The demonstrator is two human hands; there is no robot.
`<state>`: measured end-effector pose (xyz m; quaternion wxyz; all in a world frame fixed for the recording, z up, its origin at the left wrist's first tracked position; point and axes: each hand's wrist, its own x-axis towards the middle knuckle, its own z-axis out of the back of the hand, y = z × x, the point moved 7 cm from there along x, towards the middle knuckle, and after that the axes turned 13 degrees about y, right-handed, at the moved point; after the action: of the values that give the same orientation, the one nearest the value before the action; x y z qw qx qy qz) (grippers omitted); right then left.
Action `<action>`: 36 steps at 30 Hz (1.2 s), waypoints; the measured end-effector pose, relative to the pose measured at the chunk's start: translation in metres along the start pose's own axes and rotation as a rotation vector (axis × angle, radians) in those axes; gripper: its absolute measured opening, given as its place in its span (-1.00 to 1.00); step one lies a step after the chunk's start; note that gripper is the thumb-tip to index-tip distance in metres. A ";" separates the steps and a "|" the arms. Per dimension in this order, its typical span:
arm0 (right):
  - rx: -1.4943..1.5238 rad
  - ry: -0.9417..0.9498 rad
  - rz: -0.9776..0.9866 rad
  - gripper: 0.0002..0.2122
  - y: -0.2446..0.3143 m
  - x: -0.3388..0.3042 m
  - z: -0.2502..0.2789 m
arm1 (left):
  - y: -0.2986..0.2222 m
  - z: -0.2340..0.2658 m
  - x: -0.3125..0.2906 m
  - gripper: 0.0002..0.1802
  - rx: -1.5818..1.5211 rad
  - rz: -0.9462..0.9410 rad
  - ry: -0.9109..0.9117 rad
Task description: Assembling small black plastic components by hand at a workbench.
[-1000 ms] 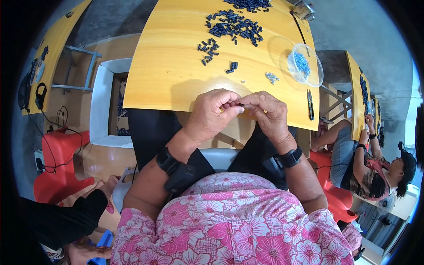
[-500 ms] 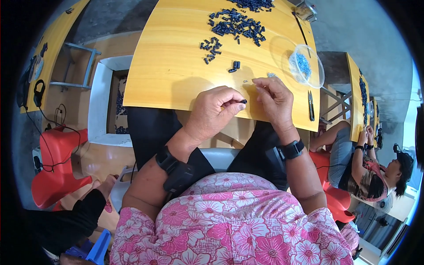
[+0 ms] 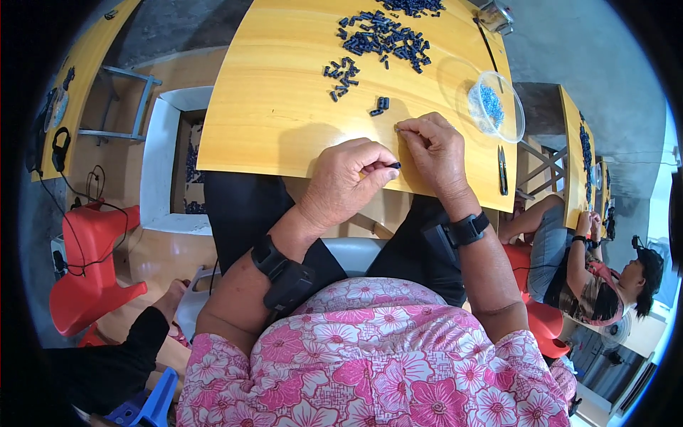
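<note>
Two bare hands at the near edge of a yellow table [image 3: 249, 135], viewed from above. The left hand [image 3: 343, 179] is closed in a pinch, its fingers curled and its thumb and forefinger gripping a small dark piece [image 3: 395, 166], whose end projects beyond the fingertips just over the tabletop's near part. The right hand [image 3: 436, 155] lies farther forward and to the right, apart from the left, palm downward with bent fingers; its thumb and forefinger are close together, the forefinger's tip reaching down at a tiny bit [image 3: 396, 129] on the table. Whether these fingertips have hold of the bit or merely touch it cannot be told. Beyond the hands lies a little group of dark pieces [image 3: 383, 104], then a loose scatter [image 3: 341, 77] to the left, and behind it a large heap [image 3: 391, 41] of similar pieces. To the right of the right hand stands a clear bowl [image 3: 514, 127] containing small blue pieces [image 3: 491, 105]; nearer the person, along the table's right side, lies a pair of dark snips [image 3: 502, 171]. Each wrist bears a black strap [image 3: 469, 229].
</note>
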<state>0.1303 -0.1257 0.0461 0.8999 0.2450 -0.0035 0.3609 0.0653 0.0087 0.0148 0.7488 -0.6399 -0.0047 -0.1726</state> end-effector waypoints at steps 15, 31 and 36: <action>-0.089 0.031 -0.126 -0.94 0.000 -0.002 -0.011 | -0.001 0.001 0.000 -0.89 0.004 -0.001 -0.012; 0.021 0.020 0.052 -0.82 0.021 -0.002 0.005 | 0.016 0.005 -0.002 -0.91 -0.199 0.067 -0.105; 0.133 0.028 0.054 -0.83 0.032 -0.003 0.008 | 0.019 0.006 -0.001 -0.91 -0.271 0.049 -0.150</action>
<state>0.1085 -0.1112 0.0669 0.8716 0.2989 0.0262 0.3876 0.0704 0.0170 -0.0025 0.6572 -0.7461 -0.0216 -0.1052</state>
